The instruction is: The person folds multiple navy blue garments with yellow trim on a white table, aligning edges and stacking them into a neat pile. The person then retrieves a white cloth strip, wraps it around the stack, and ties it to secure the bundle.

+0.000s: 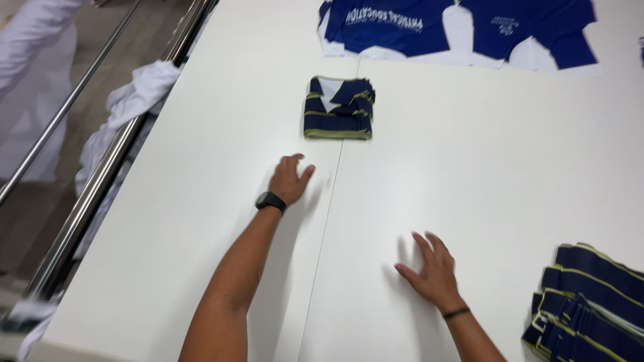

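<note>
My left hand (290, 177) lies flat on the white table (201, 201), fingers slightly apart, holding nothing; a black watch sits on its wrist. Just beyond it rests a folded stack of navy collars with yellow trim (339, 108). My right hand (433, 270) is spread palm-down on the table nearer to me, empty, with a thin black band on the wrist. To its right lies a loose pile of navy strips with yellow edging (590, 302).
Blue cut garment pieces with white print (456, 27) lie spread at the table's far edge. A metal rail (100, 174) runs along the left side with white cloth (137, 94) draped over it. A person in white stands at far left.
</note>
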